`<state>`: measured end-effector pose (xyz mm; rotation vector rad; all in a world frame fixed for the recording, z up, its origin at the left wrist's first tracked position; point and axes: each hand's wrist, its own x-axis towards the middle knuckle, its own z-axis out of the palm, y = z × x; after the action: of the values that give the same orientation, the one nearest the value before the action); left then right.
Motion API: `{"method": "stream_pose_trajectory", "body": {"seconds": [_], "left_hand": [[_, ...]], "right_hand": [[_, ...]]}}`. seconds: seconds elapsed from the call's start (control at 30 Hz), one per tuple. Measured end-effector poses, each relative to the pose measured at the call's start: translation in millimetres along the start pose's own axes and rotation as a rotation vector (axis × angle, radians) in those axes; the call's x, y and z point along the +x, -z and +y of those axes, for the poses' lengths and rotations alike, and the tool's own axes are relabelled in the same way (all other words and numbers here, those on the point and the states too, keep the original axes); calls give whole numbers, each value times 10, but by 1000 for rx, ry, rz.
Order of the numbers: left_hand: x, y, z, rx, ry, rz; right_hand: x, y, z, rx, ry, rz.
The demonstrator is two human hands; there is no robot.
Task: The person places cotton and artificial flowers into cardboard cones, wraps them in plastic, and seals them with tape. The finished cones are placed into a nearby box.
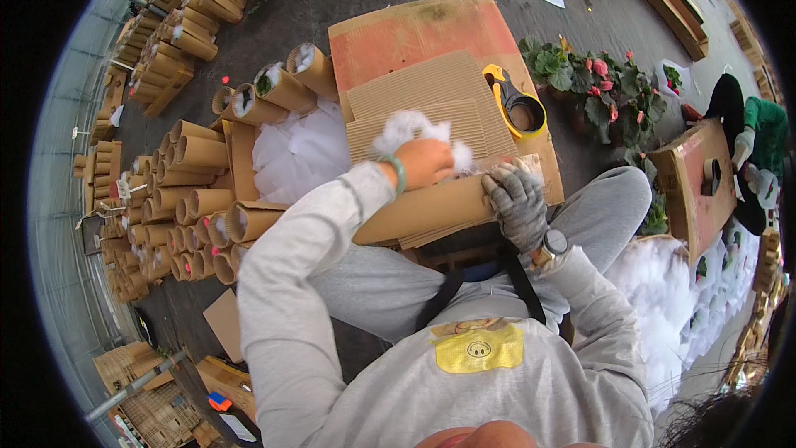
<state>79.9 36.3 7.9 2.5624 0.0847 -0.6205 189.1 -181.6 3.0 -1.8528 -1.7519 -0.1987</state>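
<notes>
My left hand (pixel 421 163), bare and with a green bangle at the wrist, has its fingers curled into a tuft of white fluffy stuffing (pixel 408 128). Their tips are partly hidden. Beneath it lies a sheet of corrugated cardboard (pixel 419 104), whose near edge curls up into a cardboard roll (pixel 427 206). My right hand (pixel 518 206), in a grey glove, is closed over the right end of this roll, where clear plastic or tape shows. A yellow tape dispenser (pixel 518 108) with a dark roll stands just beyond the right hand.
A large cardboard box (pixel 398 25) serves as the work surface. White wadding (pixel 303 149) and several cardboard tubes (pixel 199 153) stand at the left. Potted plants with pink flowers (pixel 601 83) are at the right. Farther right, another person (pixel 759 137) is by a box (pixel 692 182).
</notes>
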Motion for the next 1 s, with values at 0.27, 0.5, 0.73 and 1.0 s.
{"method": "stream_pose_trajectory", "body": {"seconds": [0.27,0.5,0.73,1.0], "left_hand": [[-174,107,-301,-697,131,299],[128,210,-541,-122,-163,487],[-303,-63,-368,-784,-24,-168],[-333,227,-889,-503,282,104]], "right_hand": [[425,-118,131,-128,-49,-80],[555,-243,381,-49,-86,-56],[346,-91,135,-83,3,56],[1278,-525,697,-199,-303,-731]]}}
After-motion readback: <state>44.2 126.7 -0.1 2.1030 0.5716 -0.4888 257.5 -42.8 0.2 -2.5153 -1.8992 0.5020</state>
